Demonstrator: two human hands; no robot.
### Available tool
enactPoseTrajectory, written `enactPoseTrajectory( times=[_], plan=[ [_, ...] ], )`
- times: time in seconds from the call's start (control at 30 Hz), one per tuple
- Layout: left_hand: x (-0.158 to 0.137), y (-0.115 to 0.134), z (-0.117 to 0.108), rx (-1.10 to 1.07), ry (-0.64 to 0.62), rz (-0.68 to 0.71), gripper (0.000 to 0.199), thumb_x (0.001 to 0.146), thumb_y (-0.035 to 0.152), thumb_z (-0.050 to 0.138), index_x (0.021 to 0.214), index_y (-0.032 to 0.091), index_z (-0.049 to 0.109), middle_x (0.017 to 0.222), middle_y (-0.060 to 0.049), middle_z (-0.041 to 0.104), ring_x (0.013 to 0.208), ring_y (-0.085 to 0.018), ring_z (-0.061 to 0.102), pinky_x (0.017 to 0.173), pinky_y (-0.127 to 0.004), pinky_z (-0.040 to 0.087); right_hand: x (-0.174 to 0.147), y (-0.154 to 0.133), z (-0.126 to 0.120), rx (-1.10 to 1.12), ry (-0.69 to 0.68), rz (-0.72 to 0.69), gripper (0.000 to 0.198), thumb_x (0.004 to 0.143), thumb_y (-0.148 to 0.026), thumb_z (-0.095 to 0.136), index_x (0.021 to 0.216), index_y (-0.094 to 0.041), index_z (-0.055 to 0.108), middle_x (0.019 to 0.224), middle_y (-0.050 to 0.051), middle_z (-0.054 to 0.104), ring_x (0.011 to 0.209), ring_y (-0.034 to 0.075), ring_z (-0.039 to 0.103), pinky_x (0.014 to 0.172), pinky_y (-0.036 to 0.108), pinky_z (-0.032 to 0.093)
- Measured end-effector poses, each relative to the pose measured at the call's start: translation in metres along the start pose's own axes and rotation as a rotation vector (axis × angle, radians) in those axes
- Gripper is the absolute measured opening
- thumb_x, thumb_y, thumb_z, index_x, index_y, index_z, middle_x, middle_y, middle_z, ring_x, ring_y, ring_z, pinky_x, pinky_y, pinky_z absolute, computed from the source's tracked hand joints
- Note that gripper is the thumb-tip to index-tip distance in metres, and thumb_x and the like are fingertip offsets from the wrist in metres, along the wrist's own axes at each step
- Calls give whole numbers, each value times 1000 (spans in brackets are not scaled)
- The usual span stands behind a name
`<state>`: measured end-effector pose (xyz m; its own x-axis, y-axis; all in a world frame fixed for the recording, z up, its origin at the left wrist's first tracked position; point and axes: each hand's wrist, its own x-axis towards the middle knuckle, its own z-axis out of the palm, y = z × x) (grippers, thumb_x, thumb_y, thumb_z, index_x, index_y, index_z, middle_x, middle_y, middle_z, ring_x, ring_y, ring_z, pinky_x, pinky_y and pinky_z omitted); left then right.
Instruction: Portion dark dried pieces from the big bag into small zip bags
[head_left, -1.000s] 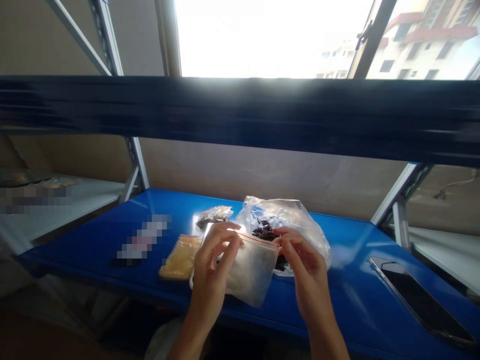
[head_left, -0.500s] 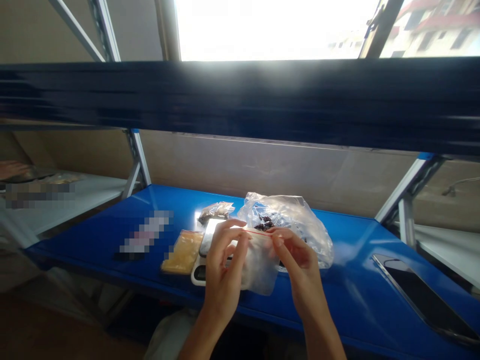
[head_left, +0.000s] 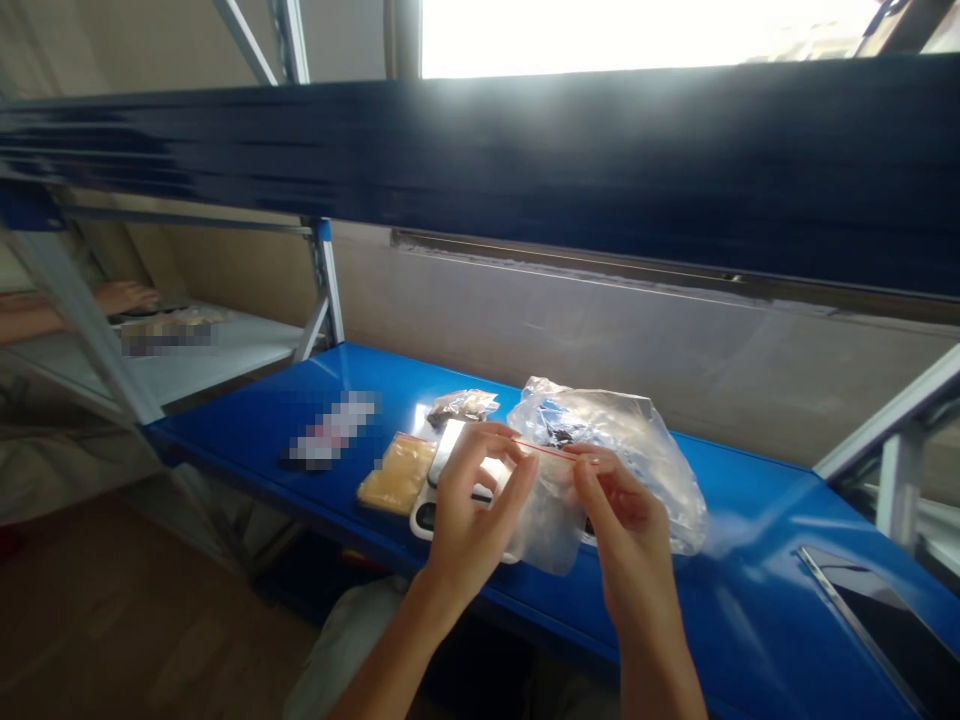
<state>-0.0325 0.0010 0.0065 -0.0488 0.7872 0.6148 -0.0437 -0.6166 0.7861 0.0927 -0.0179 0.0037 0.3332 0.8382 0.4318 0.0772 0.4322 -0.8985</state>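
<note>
Between my two hands hangs a clear zip-lock bag (head_left: 553, 520) with a red line along its top edge. My left hand (head_left: 480, 500) pinches the left end of that edge, thumb against fingers. At the right end, my right hand (head_left: 626, 520) pinches it the same way. Under and behind my left hand sits a white kitchen scale (head_left: 425, 515), partly hidden. Just beyond the bag lies a large clear plastic bag (head_left: 645, 450) with dark pieces (head_left: 559, 438) inside.
Left of the scale lies a bag of yellowish material (head_left: 401, 470), with a small bag of dark contents (head_left: 463, 405) behind. A dark tablet or phone (head_left: 892, 630) rests at right on the blue table (head_left: 750, 600). A blue beam (head_left: 480, 170) crosses above. Another person's hand (head_left: 127, 296) shows far left.
The camera view has turned left, so the table and its things sit further right in the picture. Both hands keep their pinch on the zip-lock bag's top edge.
</note>
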Motion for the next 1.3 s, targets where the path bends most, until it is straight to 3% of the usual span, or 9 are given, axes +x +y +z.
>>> enactPoseTrajectory(
  times=[0.17,0.37,0.6,0.83,1.0,1.17,1.3],
  plan=[
    [4,1,-12,-94,-63,-108,12,86,30,58,79,20,62,97,-5,60,91,-17,59,54,-18,43,-3,-5,7,-5,-42,-73,20,80,-37,66,69,-21,64,91,5,65,88,19,61,63,25,49],
    [3,4,-28,-1,-99,10,14,88,26,57,80,21,66,105,-6,60,100,-19,57,59,-19,46,-5,-5,13,-12,-79,-140,12,82,-31,65,72,-24,65,92,2,64,88,17,61,62,22,47],
    [0,0,-34,68,-39,159,11,87,20,58,84,25,67,103,-3,58,103,-18,57,72,-22,48,-10,-2,20,35,-176,-184,5,81,-28,67,78,-24,66,81,0,60,76,15,58,64,24,45],
    [-2,6,-30,73,-47,156,11,87,20,58,82,24,66,99,-3,60,97,-17,58,70,-22,49,-12,1,21,50,-185,-267,5,86,-23,63,81,-26,64,95,2,60,92,17,58,77,28,45],
    [-3,6,-28,46,-63,130,14,88,21,56,78,23,65,100,-3,61,100,-18,58,69,-20,49,-13,-6,20,29,-171,-241,6,85,-25,63,79,-26,64,96,1,58,90,16,57,74,26,43],
    [-1,2,-31,71,-135,214,11,88,23,55,80,24,63,94,-3,64,103,-20,57,82,-27,48,-14,-10,20,30,-140,-211,6,80,-27,68,75,-25,69,89,2,59,85,16,57,64,25,43],
    [2,2,-30,104,-135,257,10,87,21,55,81,24,63,90,-2,63,102,-20,56,82,-28,47,-13,-12,16,101,-181,-190,6,79,-27,70,73,-26,71,88,2,61,75,15,58,63,27,44]
  ],
)
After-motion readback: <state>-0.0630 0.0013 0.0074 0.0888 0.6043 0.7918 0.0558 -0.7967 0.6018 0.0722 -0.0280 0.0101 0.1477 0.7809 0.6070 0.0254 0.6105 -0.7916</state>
